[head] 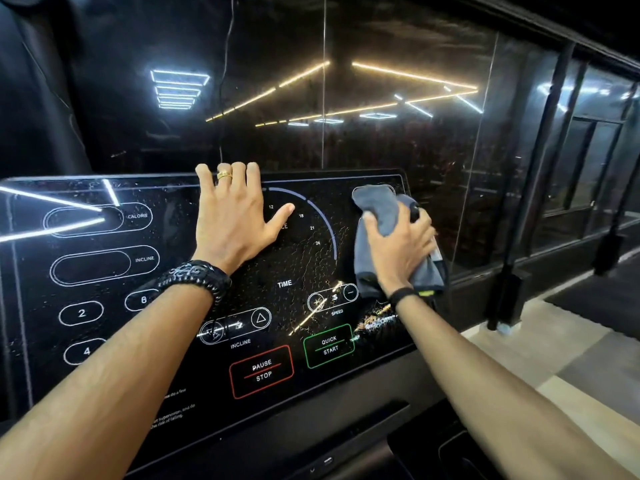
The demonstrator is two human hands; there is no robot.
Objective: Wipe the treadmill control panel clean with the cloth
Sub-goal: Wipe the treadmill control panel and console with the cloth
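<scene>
The treadmill control panel (104, 289), black and glossy w/ white markings, was seen filling the near-left and centre of the view; its left edge was cut off by the frame, and its lower part was partly hidden by both forearms. Fine droplets or specks were seen across the surface, thickest around the TIME label (284, 284).

The left hand (235, 220) was laid flat on the panel's upper centre, fingers straight and spread, fingertips reaching the far edge, thumb pointed right. Part of the round dial's lettering was covered by it. A ring (224, 175) was seen on one finger and a dark beaded bracelet (197, 275) at the wrist.

The cloth (379, 209), grey and bunched, was gripped by the right hand (398, 247) at the panel's upper-right corner, pressed against the surface, w/ fingers curled round it. A dark object w/ a yellow-green bit was glimpsed under the cloth, at its right side; what it was couldn't be told. A thin dark band (401, 294) was seen on the right wrist.

The PAUSE/STOP button (261, 370) and QUICK START button (329, 344) were seen uncovered near the bottom edge. Small print at the lower left was too blurred to read.
</scene>
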